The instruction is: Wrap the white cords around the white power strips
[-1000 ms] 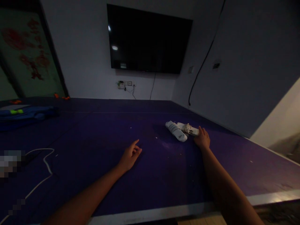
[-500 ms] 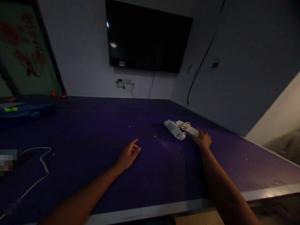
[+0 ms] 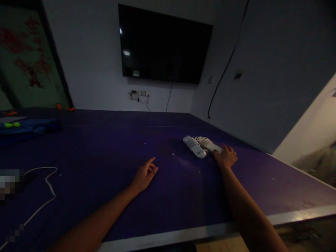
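Two white slippers lie side by side on the dark blue table (image 3: 105, 196). My right hand (image 3: 225, 157) rests on the near end of the right slipper (image 3: 208, 144), its fingers curled over it. The left slipper (image 3: 194, 146) lies just beside, untouched. My left hand (image 3: 145, 175) lies on the table surface well to the left of the slippers, index finger stretched out and the other fingers loosely curled, holding nothing.
A white cable (image 3: 44, 196) snakes across the table at the left. A blue bundle (image 3: 28, 127) with a green object sits at the far left. A dark screen (image 3: 164, 45) hangs on the wall behind. The table's pale front edge (image 3: 170, 238) runs along the bottom.
My right hand has slid a little left and closed more over the right slipper's end. The left hand has stayed in place.
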Tool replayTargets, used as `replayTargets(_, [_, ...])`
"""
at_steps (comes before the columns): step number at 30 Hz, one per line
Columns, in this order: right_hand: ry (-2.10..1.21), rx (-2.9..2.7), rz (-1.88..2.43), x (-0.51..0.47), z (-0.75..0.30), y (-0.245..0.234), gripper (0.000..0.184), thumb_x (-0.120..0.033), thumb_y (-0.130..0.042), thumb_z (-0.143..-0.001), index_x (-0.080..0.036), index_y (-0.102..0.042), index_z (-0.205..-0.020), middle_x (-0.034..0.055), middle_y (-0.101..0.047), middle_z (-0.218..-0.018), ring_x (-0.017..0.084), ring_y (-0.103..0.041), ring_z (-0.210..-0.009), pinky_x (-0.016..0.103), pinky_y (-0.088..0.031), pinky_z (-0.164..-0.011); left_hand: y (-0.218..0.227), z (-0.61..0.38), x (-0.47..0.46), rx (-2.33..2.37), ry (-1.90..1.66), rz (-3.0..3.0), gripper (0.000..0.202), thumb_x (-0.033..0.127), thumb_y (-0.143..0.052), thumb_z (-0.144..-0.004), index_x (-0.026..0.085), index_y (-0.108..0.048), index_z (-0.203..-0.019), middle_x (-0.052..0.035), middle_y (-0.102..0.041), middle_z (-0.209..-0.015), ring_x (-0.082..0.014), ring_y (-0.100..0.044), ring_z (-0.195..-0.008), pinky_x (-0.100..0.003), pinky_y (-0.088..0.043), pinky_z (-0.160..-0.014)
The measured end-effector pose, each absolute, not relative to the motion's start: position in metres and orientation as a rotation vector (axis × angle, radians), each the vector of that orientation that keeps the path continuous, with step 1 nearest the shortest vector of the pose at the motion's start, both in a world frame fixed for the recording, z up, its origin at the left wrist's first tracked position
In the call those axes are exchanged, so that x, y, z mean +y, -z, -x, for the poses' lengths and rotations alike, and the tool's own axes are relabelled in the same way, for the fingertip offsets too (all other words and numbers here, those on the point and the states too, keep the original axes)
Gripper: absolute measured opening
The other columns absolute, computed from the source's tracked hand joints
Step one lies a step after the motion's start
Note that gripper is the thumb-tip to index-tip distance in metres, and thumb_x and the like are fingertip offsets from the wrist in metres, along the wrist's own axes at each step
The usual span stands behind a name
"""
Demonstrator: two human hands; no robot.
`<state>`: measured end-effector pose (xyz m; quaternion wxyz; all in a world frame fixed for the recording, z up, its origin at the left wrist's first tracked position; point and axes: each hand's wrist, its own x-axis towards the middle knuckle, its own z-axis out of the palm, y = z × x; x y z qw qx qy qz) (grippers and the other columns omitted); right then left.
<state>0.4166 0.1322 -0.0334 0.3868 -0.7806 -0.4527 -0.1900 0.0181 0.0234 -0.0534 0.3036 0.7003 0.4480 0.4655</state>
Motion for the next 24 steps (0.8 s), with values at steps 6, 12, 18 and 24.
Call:
replayTargets(6, [0.600, -1.246, 1.395, 0.128, -0.356, -0.006, 0.047, -0.026, -0.043, -0.077, -0.012, -0.053, -0.121, 0.0157, -0.054, -0.123, 0.029, -0.047, -0.115, 0.047, -0.036, -0.095, 0.051, -0.019, 0.021, 1.258, -1.253, -1.874, 0.052, 0.046, -0.047, -0.085, 0.016, -0.050, -0.127, -0.0083, -0.064, -0.098, -0.0164, -0.059, -0.079, -0.031, -0.047, -0.071])
replayTargets(12, [0.270, -1.717, 0.960, 0.085, -0.220, -0.008, 0.038, -0.028, -0.034, -0.091, -0.021, -0.053, -0.123, 0.0110, -0.058, -0.120, 0.023, -0.052, -0.115, 0.044, -0.041, -0.098, 0.049, -0.014, 0.020, 1.238, -1.346, -1.908, 0.056, 0.056, -0.043, -0.085, 0.017, -0.053, -0.125, -0.0125, -0.060, -0.117, -0.0225, -0.058, -0.100, -0.041, -0.044, -0.090])
replayTargets(18, [0.195, -2.272, 0.681, 0.037, -0.155, 0.026, 0.053, -0.042, -0.029, -0.094, -0.021, -0.032, -0.142, 0.0102, -0.028, -0.150, 0.024, -0.021, -0.139, 0.048, -0.027, -0.109, 0.051, -0.010, 0.013, 0.932, -1.417, -1.888, 0.080, 0.073, -0.029, -0.080, 0.017, -0.042, -0.135, -0.0153, -0.044, -0.139, -0.0298, -0.038, -0.130, -0.049, -0.026, -0.109])
replayTargets(24, [0.305, -2.560, 0.463, 0.031, -0.166, 0.026, 0.055, -0.042, -0.041, -0.090, -0.022, -0.035, -0.141, 0.0082, -0.027, -0.151, 0.023, -0.013, -0.141, 0.048, -0.015, -0.114, 0.043, -0.014, 0.001, 0.818, -1.231, -1.901, 0.067, 0.063, -0.041, -0.083, 0.018, -0.046, -0.132, -0.0127, -0.048, -0.136, -0.0298, -0.038, -0.130, -0.049, -0.027, -0.109])
